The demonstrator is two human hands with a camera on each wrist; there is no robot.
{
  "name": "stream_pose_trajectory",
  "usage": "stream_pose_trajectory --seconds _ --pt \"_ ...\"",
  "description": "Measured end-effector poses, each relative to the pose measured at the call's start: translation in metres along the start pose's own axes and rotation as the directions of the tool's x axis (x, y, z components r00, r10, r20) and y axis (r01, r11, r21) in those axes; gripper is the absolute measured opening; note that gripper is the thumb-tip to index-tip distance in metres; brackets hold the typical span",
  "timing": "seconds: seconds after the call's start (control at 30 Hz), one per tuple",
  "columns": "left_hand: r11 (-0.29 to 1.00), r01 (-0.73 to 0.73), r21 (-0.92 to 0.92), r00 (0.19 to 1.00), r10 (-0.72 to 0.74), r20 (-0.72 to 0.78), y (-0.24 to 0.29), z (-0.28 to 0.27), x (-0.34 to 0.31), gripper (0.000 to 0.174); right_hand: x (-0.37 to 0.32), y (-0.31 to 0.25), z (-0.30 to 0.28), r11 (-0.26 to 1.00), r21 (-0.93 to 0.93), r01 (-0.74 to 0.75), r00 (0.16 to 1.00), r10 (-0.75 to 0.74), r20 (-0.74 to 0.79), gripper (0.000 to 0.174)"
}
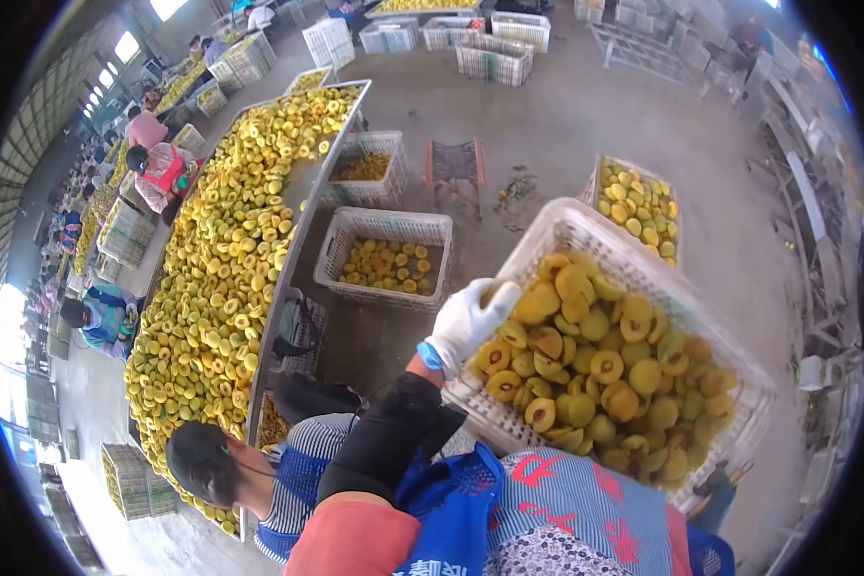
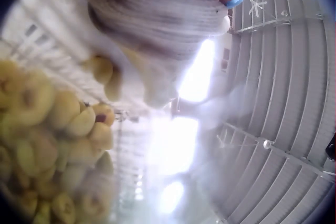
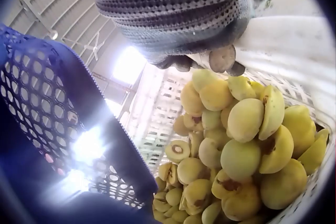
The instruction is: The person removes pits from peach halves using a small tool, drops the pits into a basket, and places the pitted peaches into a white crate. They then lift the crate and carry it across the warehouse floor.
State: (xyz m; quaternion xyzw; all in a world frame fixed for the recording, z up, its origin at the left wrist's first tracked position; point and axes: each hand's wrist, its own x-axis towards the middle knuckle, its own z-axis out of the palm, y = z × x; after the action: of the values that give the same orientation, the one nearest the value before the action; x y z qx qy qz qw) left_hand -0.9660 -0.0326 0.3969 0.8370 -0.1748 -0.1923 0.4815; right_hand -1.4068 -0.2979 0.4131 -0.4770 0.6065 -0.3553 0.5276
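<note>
A white plastic crate point(image 1: 730, 336), filled with halved yellow stone fruit point(image 1: 605, 365), is in front of my body. Its slotted wall and the fruit also show in both wrist views. At its left end my left hand point(image 1: 468, 322), in a white glove with a blue band at the wrist, grips the rim. In the left wrist view the gloved left hand point(image 2: 157, 24) is bent over the rim, fingers blurred. The right hand point(image 3: 173, 16), in a dark grey knit glove, curls its fingers over the crate's other end, with fingertips showing inside above the fruit.
A long sorting table point(image 1: 302, 206) heaped with fruit halves runs along the left. A person in a dark cap point(image 1: 202, 461) is close at my left. Beyond are a part-filled crate point(image 1: 384, 216) on the floor, a low stool point(image 1: 454, 163) and another fruit crate point(image 1: 638, 206).
</note>
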Motion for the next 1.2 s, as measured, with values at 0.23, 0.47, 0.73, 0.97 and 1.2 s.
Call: stream_pose_trajectory --seconds 0.23,0.47,0.73,0.97,1.2 --pt "0.973 0.140 -0.184 0.955 -0.182 -0.234 -0.048 -0.063 0.124 0.059 0.105 -0.087 0.224 0.989 -0.077 0.126 0.938 -0.094 0.334 0.030" --pt "0.920 0.239 -0.311 0.878 -0.342 -0.335 -0.051 -0.140 0.253 0.057 0.162 -0.163 0.451 0.969 -0.094 0.228 0.823 -0.141 0.551 0.029" --pt "0.945 0.270 -0.185 0.822 -0.326 -0.468 -0.022 -0.183 0.425 0.063 0.297 -0.203 0.627 0.980 -0.084 0.178 0.690 -0.063 0.721 0.033" --pt "0.976 0.211 -0.055 0.826 -0.208 -0.523 -0.015 -0.195 0.583 0.062 0.350 -0.249 0.825 0.981 -0.135 0.137 0.700 0.001 0.714 0.026" --pt "0.917 0.380 -0.119 0.786 -0.388 -0.481 0.035 -0.211 0.641 0.065 0.407 -0.280 0.897 0.948 -0.230 0.218 0.633 0.043 0.773 0.023"
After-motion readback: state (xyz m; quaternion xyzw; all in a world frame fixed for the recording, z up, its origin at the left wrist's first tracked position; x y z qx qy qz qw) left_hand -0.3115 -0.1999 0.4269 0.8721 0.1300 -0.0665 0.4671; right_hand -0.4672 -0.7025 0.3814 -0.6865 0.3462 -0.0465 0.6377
